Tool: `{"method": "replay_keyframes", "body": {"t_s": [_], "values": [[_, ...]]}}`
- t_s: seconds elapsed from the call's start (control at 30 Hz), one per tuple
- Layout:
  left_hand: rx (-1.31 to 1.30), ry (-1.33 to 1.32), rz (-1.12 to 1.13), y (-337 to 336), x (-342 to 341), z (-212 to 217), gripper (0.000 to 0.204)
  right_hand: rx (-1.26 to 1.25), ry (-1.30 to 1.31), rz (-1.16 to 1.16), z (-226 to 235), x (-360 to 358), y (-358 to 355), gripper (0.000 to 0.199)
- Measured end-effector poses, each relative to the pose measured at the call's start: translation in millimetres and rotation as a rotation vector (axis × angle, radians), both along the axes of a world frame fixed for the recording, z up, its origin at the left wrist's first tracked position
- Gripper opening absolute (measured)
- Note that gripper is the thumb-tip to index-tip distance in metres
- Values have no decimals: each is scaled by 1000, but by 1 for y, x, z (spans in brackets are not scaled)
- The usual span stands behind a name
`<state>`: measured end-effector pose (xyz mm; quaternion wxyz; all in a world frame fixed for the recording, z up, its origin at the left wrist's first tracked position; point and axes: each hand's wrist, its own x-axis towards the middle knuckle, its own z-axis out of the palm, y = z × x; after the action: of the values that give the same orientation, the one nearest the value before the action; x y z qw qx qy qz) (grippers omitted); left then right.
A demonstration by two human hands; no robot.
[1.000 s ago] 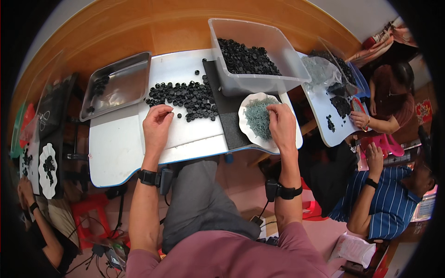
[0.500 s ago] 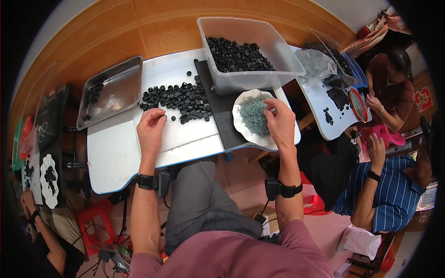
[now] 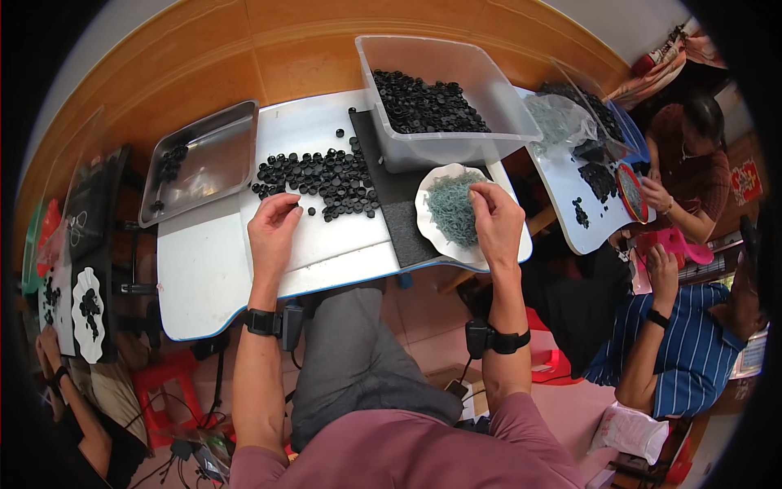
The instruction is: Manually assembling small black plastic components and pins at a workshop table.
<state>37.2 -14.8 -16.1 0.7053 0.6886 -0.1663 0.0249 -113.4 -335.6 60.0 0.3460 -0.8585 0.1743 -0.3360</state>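
My left hand (image 3: 274, 235) is over the white tabletop, thumb and fingers pinched on a small black cap that barely shows at the fingertips. Just beyond it lies a spread of loose black caps (image 3: 346, 183), with a single one (image 3: 311, 211) apart from the rest. On the right, a white scalloped plate (image 3: 423, 213) carries a heap of small grey-green pieces (image 3: 450, 208). At that heap's right edge my right hand (image 3: 498, 224) has its thumb and fingers closed; whatever is between them is too small to make out.
A clear plastic bin (image 3: 456, 147) full of black caps stands behind the plate, partly over a dark mat (image 3: 397, 228). To the left, a metal tray (image 3: 216, 159) holds a few caps. Co-workers (image 3: 688, 163) sit at the right and far left, near tables with similar parts.
Both hands stay pinched in nearly the same places. The whole view has shifted slightly. At right, a co-worker's hand has moved at the red-rimmed dish.
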Motion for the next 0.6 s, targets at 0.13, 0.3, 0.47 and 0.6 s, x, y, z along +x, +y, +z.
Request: {"method": "replay_keyframes", "body": {"t_s": [0.13,0.3,0.47,0.6], "values": [[-11,11,-3,0,0,1,19,0,36,3,1,-1,3,17],[-15,8,0,0,0,0,18,-121,-37,-33,6,-7,-7,15],[5,-7,12,0,-1,1,18,-175,106,-111,6,-16,-26,10],[9,-1,8,-1,-1,1,18,-142,156,-61,4,-20,-30,11]]}}
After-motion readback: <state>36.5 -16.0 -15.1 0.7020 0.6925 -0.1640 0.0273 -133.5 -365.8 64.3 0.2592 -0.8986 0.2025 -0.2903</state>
